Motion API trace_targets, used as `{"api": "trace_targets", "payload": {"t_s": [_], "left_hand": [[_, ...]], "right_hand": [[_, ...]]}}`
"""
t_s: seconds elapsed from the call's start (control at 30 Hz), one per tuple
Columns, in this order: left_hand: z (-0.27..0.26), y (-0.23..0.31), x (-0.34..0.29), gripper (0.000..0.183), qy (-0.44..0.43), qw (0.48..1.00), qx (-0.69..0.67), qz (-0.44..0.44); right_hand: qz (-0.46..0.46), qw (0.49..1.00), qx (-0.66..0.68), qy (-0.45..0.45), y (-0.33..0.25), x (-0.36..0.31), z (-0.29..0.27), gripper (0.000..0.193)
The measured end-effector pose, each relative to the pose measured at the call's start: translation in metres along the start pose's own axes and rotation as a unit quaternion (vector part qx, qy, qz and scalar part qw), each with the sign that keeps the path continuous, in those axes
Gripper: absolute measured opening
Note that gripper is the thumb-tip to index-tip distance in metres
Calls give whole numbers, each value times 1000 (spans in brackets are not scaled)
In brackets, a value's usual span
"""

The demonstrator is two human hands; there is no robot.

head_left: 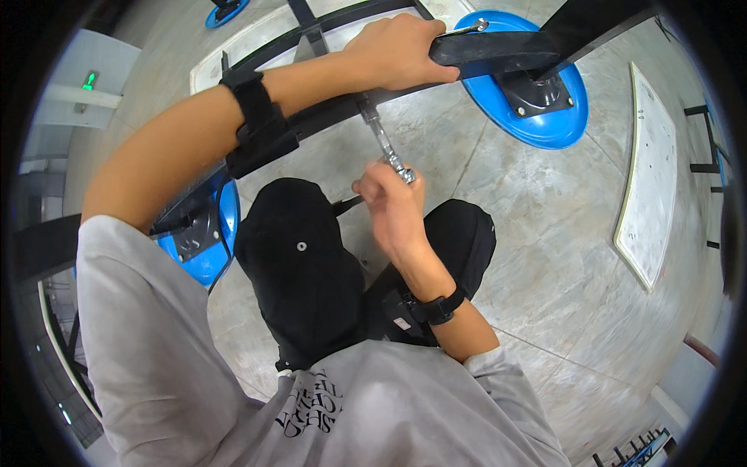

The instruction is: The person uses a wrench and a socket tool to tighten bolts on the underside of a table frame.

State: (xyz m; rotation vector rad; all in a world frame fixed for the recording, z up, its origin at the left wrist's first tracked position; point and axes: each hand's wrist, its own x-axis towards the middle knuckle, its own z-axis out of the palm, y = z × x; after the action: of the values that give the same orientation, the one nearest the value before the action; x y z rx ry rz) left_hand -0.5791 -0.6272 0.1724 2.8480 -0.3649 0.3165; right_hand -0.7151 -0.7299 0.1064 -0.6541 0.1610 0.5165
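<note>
My left hand (401,53) is closed around the end of a black metal bar (494,50), part of a stool or table frame. A shiny wrench (467,29) juts out past its fingers along the bar's far side; whether those fingers also grip it is hidden. Below, my right hand (393,206) is wrapped around a silver ratchet wrench (408,175). Its long shaft (381,136) runs up to a socket (367,107) at the near edge of the black crossbar (331,114). What the socket sits on is hidden.
Blue round bases with bolted black plates stand at the right (572,128) and left (226,226) of the frame. A white panel (650,179) lies on the grey tiled floor (537,257) to the right. My black-trousered knees (288,226) are close below the frame.
</note>
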Motion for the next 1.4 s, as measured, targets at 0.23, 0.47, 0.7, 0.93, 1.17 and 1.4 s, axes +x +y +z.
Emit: {"api": "trace_targets", "payload": {"t_s": [0.23, 0.47, 0.7, 0.93, 1.17, 1.4], "left_hand": [[-3, -1, 3, 51, -20, 999, -16, 20], [4, -6, 4, 46, 19, 998, -19, 54], [0, -6, -1, 49, -19, 998, 7, 60], [4, -5, -1, 46, -6, 994, -68, 81], [-6, -2, 4, 45, -104, 983, -148, 29], [-7, -3, 5, 45, -107, 980, -159, 47]], "right_hand": [[-10, 993, -46, -105, -9, 12, -24, 17], [37, 979, -123, -161, -19, 20, -28, 9], [-81, 914, -391, -70, -22, 18, -19, 10], [-121, 877, -464, -44, -26, 14, -12, 9], [-115, 804, -582, -48, -42, 11, 3, 10], [-169, 667, -724, -54, -46, 10, 4, 13]]}}
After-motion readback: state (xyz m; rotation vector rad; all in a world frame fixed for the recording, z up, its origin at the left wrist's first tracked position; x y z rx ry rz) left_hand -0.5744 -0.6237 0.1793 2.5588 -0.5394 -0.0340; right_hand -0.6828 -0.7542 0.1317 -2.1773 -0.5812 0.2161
